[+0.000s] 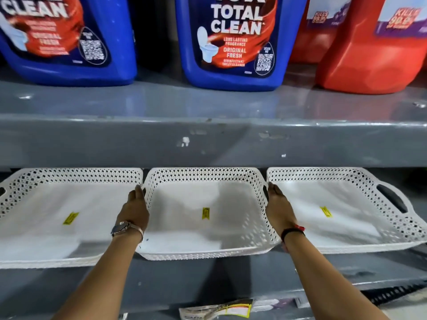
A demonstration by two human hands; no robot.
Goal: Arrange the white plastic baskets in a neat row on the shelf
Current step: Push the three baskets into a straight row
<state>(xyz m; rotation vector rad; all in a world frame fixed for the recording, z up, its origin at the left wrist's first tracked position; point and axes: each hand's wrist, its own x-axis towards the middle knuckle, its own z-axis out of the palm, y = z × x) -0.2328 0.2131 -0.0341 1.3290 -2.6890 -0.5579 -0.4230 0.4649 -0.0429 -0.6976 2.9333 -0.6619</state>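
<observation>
Three white perforated plastic baskets stand side by side on the grey lower shelf (208, 276). Each has a small yellow sticker on its floor. The left basket (46, 239) reaches the frame's left edge. The middle basket (184, 227) sits between my hands. The right basket (346, 227) shows a dark handle hole on its far side. My left hand (136, 209), with a watch on the wrist, is clasped on the middle basket's left wall. My right hand (278, 207), with a dark band on the wrist, grips its right wall at the handle.
Directly above the baskets runs a thick grey upper shelf (208, 144), low over their back rims. On it stand two blue toilet-cleaner jugs (233, 49) and red jugs (369, 58). A paper label (217, 309) lies at the shelf's front edge.
</observation>
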